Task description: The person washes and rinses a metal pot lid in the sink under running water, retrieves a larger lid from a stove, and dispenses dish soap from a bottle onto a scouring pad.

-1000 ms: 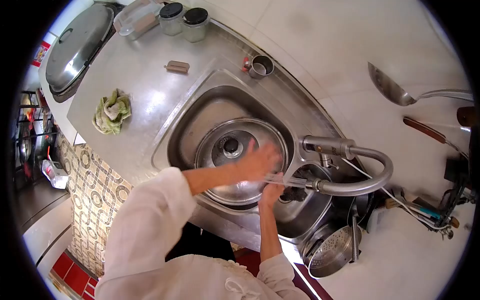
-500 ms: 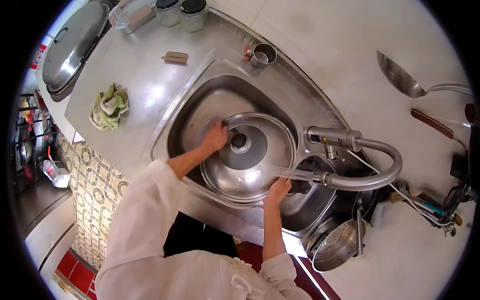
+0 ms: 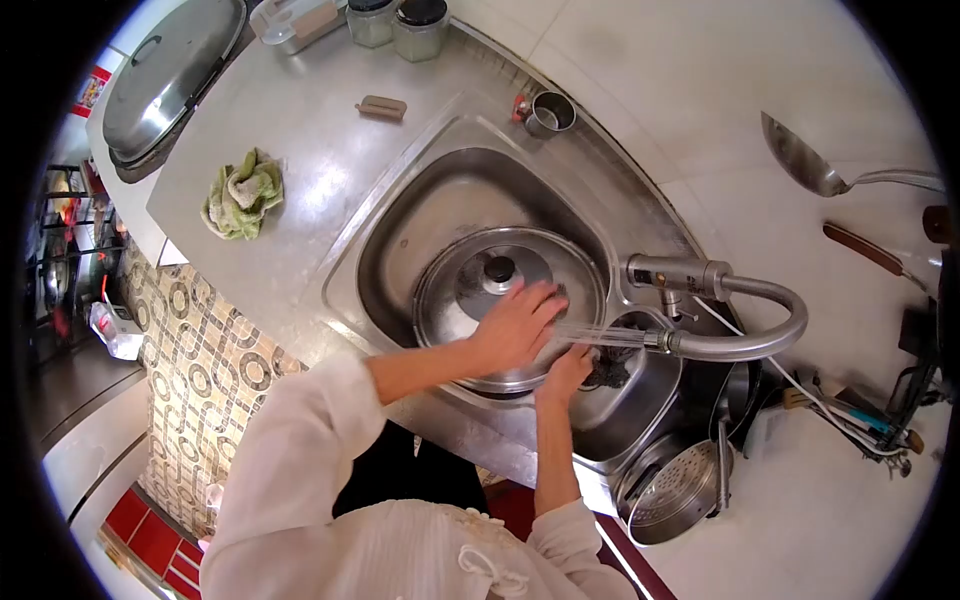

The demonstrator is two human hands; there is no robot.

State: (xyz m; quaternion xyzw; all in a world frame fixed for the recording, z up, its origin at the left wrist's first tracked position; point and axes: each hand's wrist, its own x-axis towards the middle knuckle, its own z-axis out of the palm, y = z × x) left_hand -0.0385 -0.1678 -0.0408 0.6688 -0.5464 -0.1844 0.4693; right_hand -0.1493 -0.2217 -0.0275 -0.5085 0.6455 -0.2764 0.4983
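A round metal pot lid (image 3: pixel 440 315) with a black knob (image 3: pixel 499 268) and a glass ring at its centre lies tilted in the large sink basin. My left hand (image 3: pixel 515 325) rests over the lid to the right of the knob, fingers stretched out. At the lid's lower right rim, my right hand (image 3: pixel 567 372) has its fingers closed on the edge; its fingertips are partly hidden. Water runs sideways from the faucet (image 3: pixel 740 345) across the lid, between and beside both hands. What lies beneath the lid is hidden.
A dark, rough-textured thing (image 3: pixel 610 368) sits in the small basin (image 3: pixel 625 420). Beyond it are a steamer pot (image 3: pixel 670 500) and pans. A metal cup (image 3: pixel 551 113) stands behind the sink. On the left counter lie a green cloth (image 3: pixel 245 195) and a brown clip-like piece (image 3: pixel 382 107).
My left hand has moved from the lid's far left rim to the right, onto its surface near the water. The right hand stays at the rim. The camera view has shifted slightly.
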